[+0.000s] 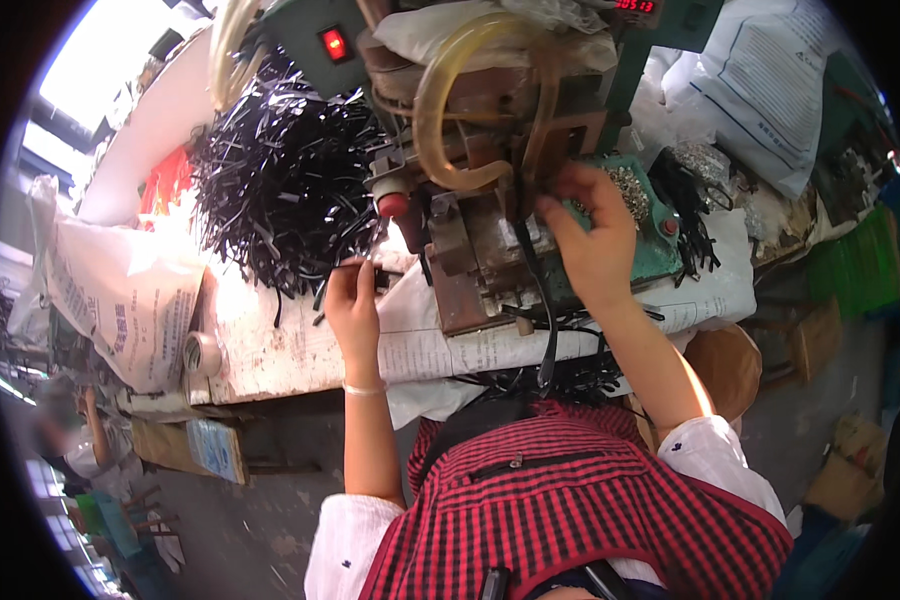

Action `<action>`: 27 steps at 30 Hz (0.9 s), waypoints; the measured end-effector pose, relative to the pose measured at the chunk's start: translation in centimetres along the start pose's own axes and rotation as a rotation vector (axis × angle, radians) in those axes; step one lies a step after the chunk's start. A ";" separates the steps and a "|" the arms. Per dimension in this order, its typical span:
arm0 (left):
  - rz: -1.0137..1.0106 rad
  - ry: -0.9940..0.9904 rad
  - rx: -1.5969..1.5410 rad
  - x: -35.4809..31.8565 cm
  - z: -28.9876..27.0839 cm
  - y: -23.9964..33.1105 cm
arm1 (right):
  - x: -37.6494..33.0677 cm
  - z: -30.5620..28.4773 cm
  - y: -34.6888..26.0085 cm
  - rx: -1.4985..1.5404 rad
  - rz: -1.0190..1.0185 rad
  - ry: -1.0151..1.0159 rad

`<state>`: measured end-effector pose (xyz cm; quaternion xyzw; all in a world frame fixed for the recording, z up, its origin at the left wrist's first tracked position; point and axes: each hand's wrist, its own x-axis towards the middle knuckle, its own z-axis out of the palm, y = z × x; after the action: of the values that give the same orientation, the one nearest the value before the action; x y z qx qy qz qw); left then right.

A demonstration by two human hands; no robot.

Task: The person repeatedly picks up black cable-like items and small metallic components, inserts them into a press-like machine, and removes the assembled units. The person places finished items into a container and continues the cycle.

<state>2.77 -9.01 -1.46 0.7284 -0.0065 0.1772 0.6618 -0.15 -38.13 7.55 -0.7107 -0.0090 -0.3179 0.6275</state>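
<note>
My right hand [602, 240] is at the bench machine [470, 235], its fingers bent beside the working head. What lies between its fingertips is too small to make out. A black strap [542, 320] hangs from the machine's working point toward me, just left of that hand. To the left of the machine, my left hand [352, 312] is low over the bench with its fingers closed together. Dark strip-like pieces show beside its fingertips, but what they pinch is unclear. Behind that hand rises a big heap of black strips [280, 180].
A green tray [655, 245] of small metal parts adjoins the machine's right side. A clear hose [435, 110] loops over the machine. White sacks [130, 300] stand left, another [760, 90] back right. A tape roll [203, 354] sits near the bench edge; a round stool [722, 370] is below.
</note>
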 end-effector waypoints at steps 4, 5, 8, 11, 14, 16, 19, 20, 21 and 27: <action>-0.029 0.010 0.015 -1.0 -0.9 0.6 | -1.0 -0.1 -0.1 0.096 0.046 -0.057; -0.014 0.021 0.000 -1.1 -0.6 0.7 | -0.9 -0.1 0.0 0.087 0.041 -0.062; 0.024 0.040 -0.036 -2.2 0.7 0.7 | -1.4 -0.2 -0.1 0.089 0.061 -0.059; 0.073 0.145 -0.094 -3.1 2.4 2.5 | -1.7 0.3 -0.2 0.163 0.112 -0.034; 0.358 0.113 -0.179 -2.7 3.6 9.8 | -1.7 0.4 -0.4 0.213 0.121 -0.039; 0.669 -0.112 -0.346 -1.2 4.4 14.8 | -1.4 0.5 -1.2 0.244 0.134 -0.049; 0.732 -0.082 -0.010 1.1 6.4 18.4 | -1.6 1.1 -3.1 0.302 0.173 -0.099; 0.726 -0.030 -0.086 1.5 6.8 17.7 | -1.8 1.2 -3.8 0.340 0.219 -0.103; 0.819 -0.068 -0.029 1.0 6.6 17.3 | -2.1 1.1 -4.6 0.378 0.266 -0.107; 1.213 -0.454 0.390 -3.8 9.1 15.2 | 0.9 -4.1 -3.8 0.005 0.129 -0.351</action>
<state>-2.22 -20.54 11.57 0.7211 -0.5210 0.3577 0.2841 -2.80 -41.31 11.33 -0.7529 -0.0734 -0.1484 0.6370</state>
